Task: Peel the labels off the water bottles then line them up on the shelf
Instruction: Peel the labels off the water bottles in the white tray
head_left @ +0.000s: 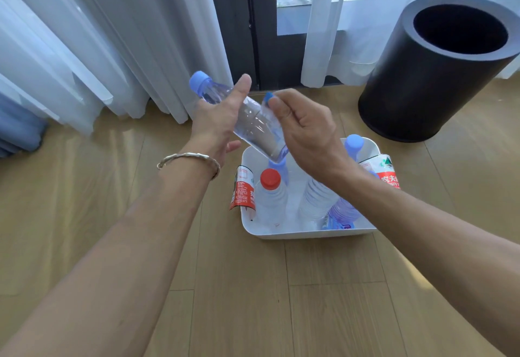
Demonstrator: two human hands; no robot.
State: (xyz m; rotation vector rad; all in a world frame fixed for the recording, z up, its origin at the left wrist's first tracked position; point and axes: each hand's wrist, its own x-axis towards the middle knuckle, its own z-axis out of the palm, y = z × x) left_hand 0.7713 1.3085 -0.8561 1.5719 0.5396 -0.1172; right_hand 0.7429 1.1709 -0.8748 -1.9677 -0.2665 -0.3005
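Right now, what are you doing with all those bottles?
A person is peeling labels off water bottles. The left hand holds a clear blue-capped bottle tilted above a white tub on the floor. The right hand pinches a blue bit of label right beside it. Other bottles stand in the tub, and peeled red labels hang on its sides.

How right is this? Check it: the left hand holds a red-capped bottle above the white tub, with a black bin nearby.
Wrong cap colour. The head view shows the left hand holding a blue-capped bottle above the white tub, with a black bin nearby.
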